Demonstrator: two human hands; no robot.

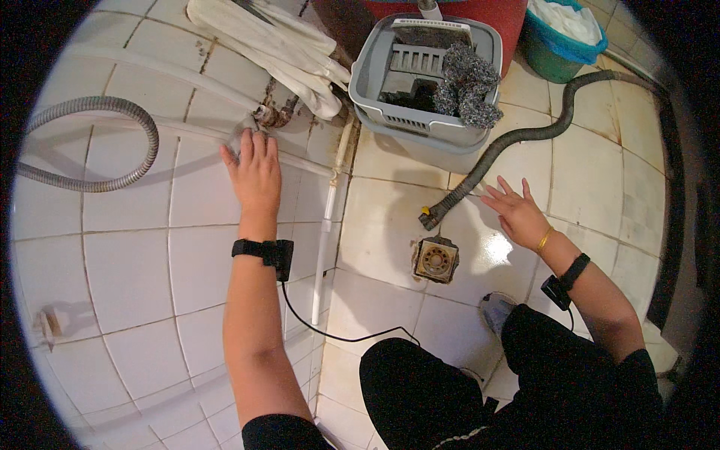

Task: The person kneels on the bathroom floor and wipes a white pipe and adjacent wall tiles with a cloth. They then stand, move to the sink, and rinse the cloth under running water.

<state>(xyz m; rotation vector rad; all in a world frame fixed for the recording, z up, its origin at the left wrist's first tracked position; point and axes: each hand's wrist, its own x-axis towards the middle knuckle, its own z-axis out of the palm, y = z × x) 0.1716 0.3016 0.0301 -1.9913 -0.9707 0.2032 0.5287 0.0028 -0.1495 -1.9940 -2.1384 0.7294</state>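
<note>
My left hand [256, 174] reaches to the tiled wall beside white pipes, its fingertips at a greyish pad or wad [243, 136] just below a corroded pipe fitting [270, 115]. The fingers look closed over that wad. My right hand [514, 214] is spread above the floor with nothing in it. To its left lies the end of a grey corrugated drain hose [478, 169], marked with a yellow piece. Below the hose end, a rusty square floor drain [436, 259] is set in the tiles.
A grey mop bucket [377, 118] with shaggy grey mop strands [469, 84] stands ahead. Behind it are a red container [509, 34] and a green bin [554, 64]. White cloths [275, 50] hang at the upper left; a looped grey hose [149, 140] is along the left wall.
</note>
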